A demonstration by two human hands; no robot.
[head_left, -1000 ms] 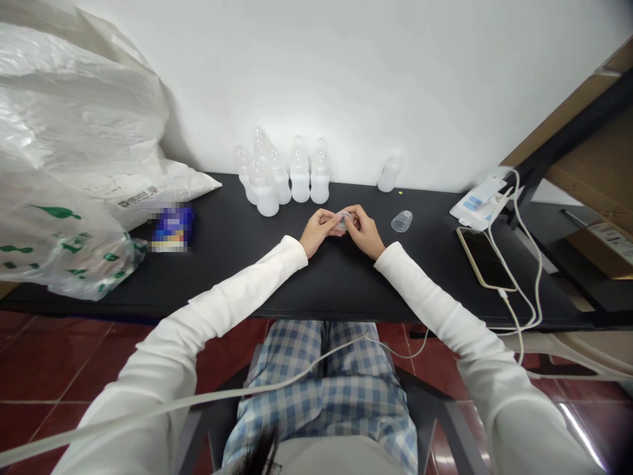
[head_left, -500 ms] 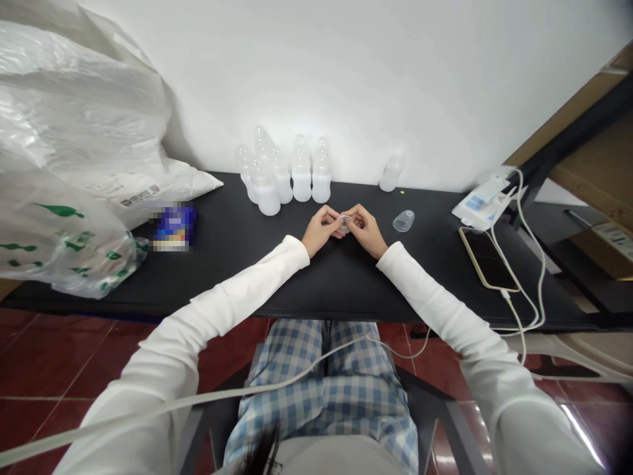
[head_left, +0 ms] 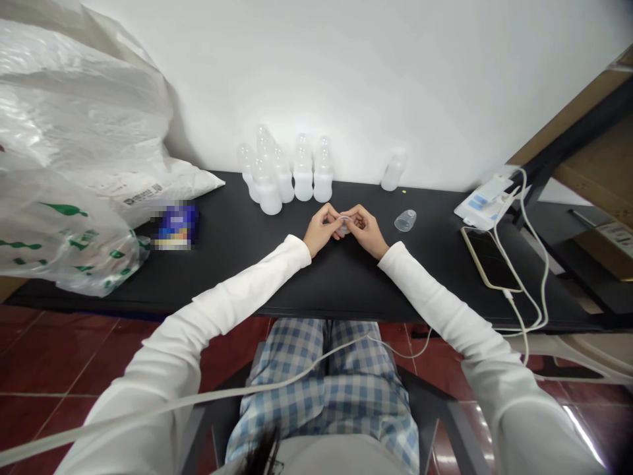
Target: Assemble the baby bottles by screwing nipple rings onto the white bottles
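My left hand (head_left: 320, 231) and my right hand (head_left: 366, 232) meet above the black table, fingers closed in a pinch. Between their fingertips is a small pale round bottle part (head_left: 345, 220), mostly covered by the fingers, so its exact kind is unclear. To the right of my right hand, a clear plastic bottle cover (head_left: 405, 220) lies on its side. Behind it, against the wall, stands a frosted bottle (head_left: 393, 174) without a domed cover. Several white baby bottles with clear domed covers (head_left: 268, 188) stand grouped behind and left of my hands.
Large plastic bags (head_left: 74, 218) and a blurred blue packet (head_left: 179, 227) occupy the table's left side. At right lie a phone (head_left: 491, 259), a white power strip (head_left: 482, 201) and loose cables (head_left: 537, 260). A white cable (head_left: 297, 381) crosses over my lap.
Both hands stay in nearly the same place, still pinching the small round part. The whole view has shifted very slightly; nothing on the table has visibly moved.
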